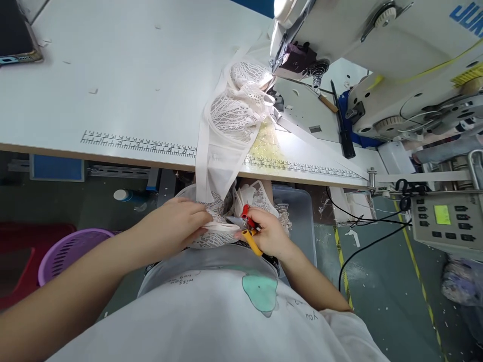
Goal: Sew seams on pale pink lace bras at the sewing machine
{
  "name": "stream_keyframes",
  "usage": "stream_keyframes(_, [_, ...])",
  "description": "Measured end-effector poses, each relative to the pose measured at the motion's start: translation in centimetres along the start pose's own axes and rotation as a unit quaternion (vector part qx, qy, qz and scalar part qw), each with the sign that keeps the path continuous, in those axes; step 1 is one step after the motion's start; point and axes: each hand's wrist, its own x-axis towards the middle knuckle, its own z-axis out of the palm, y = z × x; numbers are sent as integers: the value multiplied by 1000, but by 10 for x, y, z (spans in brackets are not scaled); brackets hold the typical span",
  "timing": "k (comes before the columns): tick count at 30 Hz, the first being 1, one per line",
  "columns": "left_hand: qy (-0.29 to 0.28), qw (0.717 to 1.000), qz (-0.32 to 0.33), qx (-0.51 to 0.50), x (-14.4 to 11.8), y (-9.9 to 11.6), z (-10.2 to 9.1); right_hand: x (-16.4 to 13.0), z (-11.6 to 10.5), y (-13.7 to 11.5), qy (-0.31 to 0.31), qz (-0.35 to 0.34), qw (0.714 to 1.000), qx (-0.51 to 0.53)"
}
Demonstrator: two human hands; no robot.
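Both busy: left hand (177, 223) pinches lace garment (217, 234); right hand (269, 234) grips snips (247, 226).

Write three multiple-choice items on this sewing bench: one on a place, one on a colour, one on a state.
1. Where is the basket?
A. on the table
B. on the floor, left of the person
C. on the sewing machine

2. What colour are the snips' handles?
A. red and yellow
B. blue and green
C. black and white

3. What is the left hand doing?
A. lying flat on the table
B. pinching the lace piece
C. hanging free

Answers:
1 B, the purple basket sits below the table edge at left.
2 A, a red and a yellow handle show in the right hand.
3 B, its fingers close on the white lace piece over the lap.
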Motion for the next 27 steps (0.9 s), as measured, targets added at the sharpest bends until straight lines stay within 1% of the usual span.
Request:
stream_keyframes(3, [27, 999, -2, -40, -9, -9, -3, 2, 1, 2, 8, -11, 1000, 12])
stream_keyframes(5, [54, 997, -5, -56, -14, -11, -2, 2, 1, 4, 17, -13, 1000, 12])
stream_keyframes(7, [112, 992, -13, -61, -18, -9, -1, 1, 0, 6, 28, -28, 999, 5])
stream_keyframes(10, [233, 971, -4, -59, -20, -2, 2, -2, -2, 6, 35, -95, 995, -11])
stream_keyframes(11, [256, 965, 8, -59, -20, 1, 3, -3, -3, 6, 39, -122, 992, -16])
stream_keyframes(12, [263, 963, 20, -60, -19, 3, 4, -4, -3, 6, 46, -147, 988, -22])
stream_keyframes(15, [233, 970, 23, -66, -16, 8, 10, -7, -3, 5, 72, -196, 977, -43])
stream_keyframes(17, [206, 975, -6, -88, -12, 8, 14, -9, -3, 4, 81, -208, 973, -56])
stream_keyframes(20, [146, 975, -44, -163, -5, 9, 18, -11, -2, 3, 83, -213, 971, -75])
stream_keyframes(21, [138, 971, -74, -180, -2, 9, 18, -12, -2, 2, 84, -215, 970, -82])
stream_keyframes(23, [140, 957, -176, -184, 5, 8, 18, -14, -2, 1, 86, -217, 968, -95])
stream_keyframes(25, [144, 929, -283, -189, 11, 3, 18, -16, -2, 0, 91, -225, 965, -102])
stream_keyframes(26, [132, 918, -308, -213, 13, 1, 19, -16, -2, -1, 93, -230, 963, -102])
stream_keyframes(27, [114, 909, -312, -250, 15, -2, 20, -17, -2, -1, 93, -236, 962, -101])
